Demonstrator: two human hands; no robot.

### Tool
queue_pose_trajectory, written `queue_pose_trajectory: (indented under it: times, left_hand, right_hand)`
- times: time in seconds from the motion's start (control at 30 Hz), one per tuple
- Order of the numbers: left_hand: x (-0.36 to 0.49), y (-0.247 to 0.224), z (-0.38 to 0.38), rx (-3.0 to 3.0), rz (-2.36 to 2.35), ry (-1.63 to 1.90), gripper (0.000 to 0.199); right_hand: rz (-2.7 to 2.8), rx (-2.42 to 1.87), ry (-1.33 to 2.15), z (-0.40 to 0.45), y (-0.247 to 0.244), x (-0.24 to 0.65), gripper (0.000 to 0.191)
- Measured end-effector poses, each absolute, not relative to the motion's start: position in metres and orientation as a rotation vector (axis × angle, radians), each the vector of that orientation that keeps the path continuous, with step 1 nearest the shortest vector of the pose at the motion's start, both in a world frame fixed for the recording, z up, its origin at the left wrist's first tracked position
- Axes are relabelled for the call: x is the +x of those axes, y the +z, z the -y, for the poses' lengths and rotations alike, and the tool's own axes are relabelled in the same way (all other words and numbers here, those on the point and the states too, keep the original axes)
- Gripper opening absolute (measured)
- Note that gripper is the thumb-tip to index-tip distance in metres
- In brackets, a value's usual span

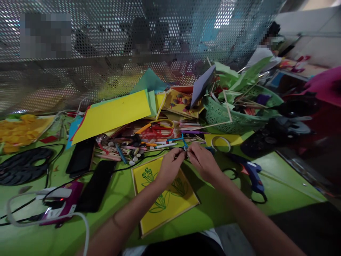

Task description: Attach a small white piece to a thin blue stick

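Observation:
Both my hands meet above the far edge of a yellow card (173, 211) with a thin wooden stick frame and green flower drawings. My left hand (172, 161) is closed in a pinch, its fingertips close to those of my right hand (203, 161), which is pinched too. Between the fingertips is something small that I cannot make out. A thin blue piece (184, 140) rises just behind them; whether it is held is unclear. To the right of my right hand lies a blue glue gun (253, 174), and a roll of tape (220, 144) is a little beyond the hand.
Behind lie orange-handled scissors (160, 128), pebbles (136, 156), sticks and pens, with yellow sheets (114, 112) piled above. A green basket (239, 121) overflows with paper scraps. Two black phones (97, 186), a power strip (62, 202) and cables occupy the left. Another person (263, 53) is at the far right.

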State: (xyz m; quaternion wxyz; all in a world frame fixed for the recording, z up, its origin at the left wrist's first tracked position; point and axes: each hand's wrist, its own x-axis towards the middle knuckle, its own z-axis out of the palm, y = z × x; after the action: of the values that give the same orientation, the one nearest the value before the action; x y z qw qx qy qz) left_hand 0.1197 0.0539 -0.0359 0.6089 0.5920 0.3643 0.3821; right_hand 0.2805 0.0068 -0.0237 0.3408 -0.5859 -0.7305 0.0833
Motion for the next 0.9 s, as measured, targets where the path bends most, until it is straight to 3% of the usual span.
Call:
queue_pose_trajectory:
  times: [0.27, 0.43, 0.6, 0.9]
  left_hand:
    - [0.1232, -0.0351, -0.0585, 1.17, -0.813, 0.803, 0.044]
    - [0.1189, -0.034, -0.0595, 1.184, -0.841, 0.835, 0.042]
    - [0.1169, -0.0308, -0.0577, 1.299, -0.86, 0.909, 0.035]
    - [0.1199, -0.0368, -0.0516, 1.359, -0.848, 0.942, 0.029]
  right_hand:
    - [2.034, -1.416, 0.169, -0.0064, -0.0195, 0.2826, 0.017]
    - [1.864, -1.467, 0.313, -0.0051, -0.0164, 0.2845, 0.012]
    - [1.835, -1.627, 0.327, -0.0049, -0.0165, 0.2867, 0.025]
    - [2.0, -1.739, 0.123, -0.0066, -0.024, 0.2863, 0.028]
